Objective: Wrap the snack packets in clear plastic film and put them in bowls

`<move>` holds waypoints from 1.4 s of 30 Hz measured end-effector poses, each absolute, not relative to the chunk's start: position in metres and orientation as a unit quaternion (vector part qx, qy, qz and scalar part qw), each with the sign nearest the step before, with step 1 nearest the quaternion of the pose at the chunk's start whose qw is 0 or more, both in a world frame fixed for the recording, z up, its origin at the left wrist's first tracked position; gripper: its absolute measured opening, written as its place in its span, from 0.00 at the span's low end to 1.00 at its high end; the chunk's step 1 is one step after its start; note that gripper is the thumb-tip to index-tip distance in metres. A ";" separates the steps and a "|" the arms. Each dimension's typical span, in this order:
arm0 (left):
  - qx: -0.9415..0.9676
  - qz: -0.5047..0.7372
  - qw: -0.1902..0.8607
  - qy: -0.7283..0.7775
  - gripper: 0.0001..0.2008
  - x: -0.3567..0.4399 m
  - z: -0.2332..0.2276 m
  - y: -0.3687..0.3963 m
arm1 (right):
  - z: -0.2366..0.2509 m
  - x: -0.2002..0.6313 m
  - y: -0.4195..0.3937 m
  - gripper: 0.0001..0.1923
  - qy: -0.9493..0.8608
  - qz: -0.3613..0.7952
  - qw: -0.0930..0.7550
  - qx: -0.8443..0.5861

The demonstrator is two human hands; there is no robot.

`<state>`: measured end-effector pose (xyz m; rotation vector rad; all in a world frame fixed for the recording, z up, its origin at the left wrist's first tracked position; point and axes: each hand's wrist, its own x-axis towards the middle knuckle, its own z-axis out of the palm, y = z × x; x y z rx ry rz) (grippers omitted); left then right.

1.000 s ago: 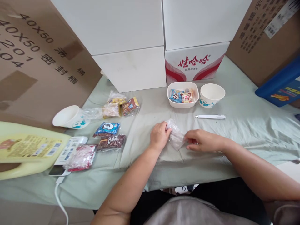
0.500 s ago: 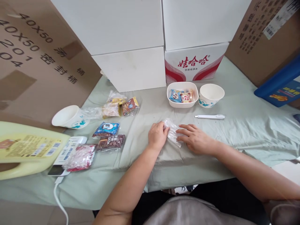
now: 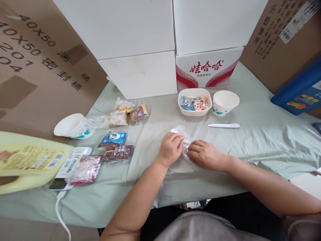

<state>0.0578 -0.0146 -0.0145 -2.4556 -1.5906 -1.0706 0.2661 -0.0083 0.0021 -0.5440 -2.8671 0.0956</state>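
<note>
The small crumpled clear plastic bag (image 3: 181, 134) lies flat on the pale green cloth-covered table (image 3: 263, 140), near the front edge at centre. The left hand (image 3: 172, 149) rests on its left part with fingers curled together, pressing the film down. The right hand (image 3: 204, 154) lies on its right part, fingers extended side by side and close together, flat against the film. Judged from this posture, the step in hand is smoothing the bag. To do it well, anchor one side firmly and stroke outward with flat fingers so that trapped air escapes and creases do not fold over. Behind the hands lie a white pen-shaped tool (image 3: 224, 125), a white rectangular dish (image 3: 184, 108) holding wrapped snacks, and a white paper bowl (image 3: 225, 102). Bagged snack packets (image 3: 115, 140) lie well apart to the left.
</note>
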 end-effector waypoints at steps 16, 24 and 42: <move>-0.839 -0.246 -0.063 -0.480 0.11 0.066 -0.014 -0.020 | 0.024 0.267 -0.018 0.12 -0.972 0.100 0.162 -0.134; -0.796 -0.307 -0.179 -0.491 0.18 0.063 -0.017 -0.014 | 0.010 0.267 0.007 0.12 -0.893 0.229 0.207 -0.328; -0.843 -0.255 -0.077 -0.467 0.05 0.072 -0.010 -0.019 | -0.004 0.248 0.027 0.16 -0.847 0.030 0.058 -0.528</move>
